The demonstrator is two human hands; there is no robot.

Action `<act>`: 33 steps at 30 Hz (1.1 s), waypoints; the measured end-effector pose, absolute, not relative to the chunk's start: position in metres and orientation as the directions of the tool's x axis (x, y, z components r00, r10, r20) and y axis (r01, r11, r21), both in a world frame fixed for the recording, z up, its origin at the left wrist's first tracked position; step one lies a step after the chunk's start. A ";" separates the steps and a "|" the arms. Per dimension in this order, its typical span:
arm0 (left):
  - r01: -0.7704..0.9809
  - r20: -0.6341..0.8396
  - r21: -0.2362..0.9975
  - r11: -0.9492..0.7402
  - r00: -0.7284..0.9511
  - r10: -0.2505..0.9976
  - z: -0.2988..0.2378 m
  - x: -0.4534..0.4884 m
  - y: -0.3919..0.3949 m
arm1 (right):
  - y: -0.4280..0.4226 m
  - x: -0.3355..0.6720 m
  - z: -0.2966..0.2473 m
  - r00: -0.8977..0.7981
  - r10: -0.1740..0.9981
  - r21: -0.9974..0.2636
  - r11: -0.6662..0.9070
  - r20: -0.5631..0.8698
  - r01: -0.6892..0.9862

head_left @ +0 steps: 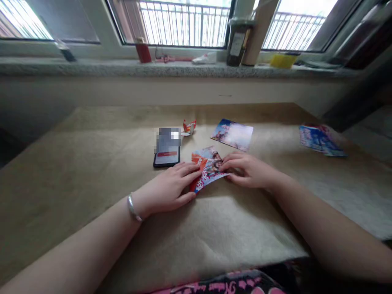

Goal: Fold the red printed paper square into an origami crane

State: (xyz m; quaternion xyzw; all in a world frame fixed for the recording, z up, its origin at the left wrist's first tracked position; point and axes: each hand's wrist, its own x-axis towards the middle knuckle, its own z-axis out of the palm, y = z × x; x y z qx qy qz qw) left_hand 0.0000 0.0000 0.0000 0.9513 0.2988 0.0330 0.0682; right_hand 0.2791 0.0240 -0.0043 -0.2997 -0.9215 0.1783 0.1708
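A colourful printed paper (211,167), partly folded, with orange, red and blue areas and a picture of figures, lies between my hands on the table. My left hand (171,185) rests flat over its left side, fingers stretched out and thumb apart near the close corner. With bent fingers and thumb, my right hand (245,169) pinches the paper's right edge. The fingertips partly hide the paper. Just beyond my left hand lies a phone (166,153) with its screen lit.
A small crumpled orange-red paper piece (190,126) sits beside the phone. A printed card (233,134) lies behind my right hand. Several blue printed sheets (321,141) are stacked at the right. The windowsill (107,69) behind the table (122,122) holds a dark jar (235,45).
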 end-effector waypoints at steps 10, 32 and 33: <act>0.582 0.094 0.097 -0.807 0.802 0.589 -0.005 0.005 -0.006 | 0.022 0.278 -0.004 -0.768 0.615 -0.376 0.764 0.177 0.525; 0.575 0.231 -0.006 -0.818 0.797 0.559 -0.009 0.007 -0.009 | 0.014 0.262 -0.008 -0.785 0.594 -0.249 0.798 0.175 0.549; 0.574 0.239 -0.015 -0.819 0.797 0.554 -0.008 0.007 -0.009 | 0.015 0.262 -0.008 -0.784 0.597 -0.253 0.796 0.171 0.550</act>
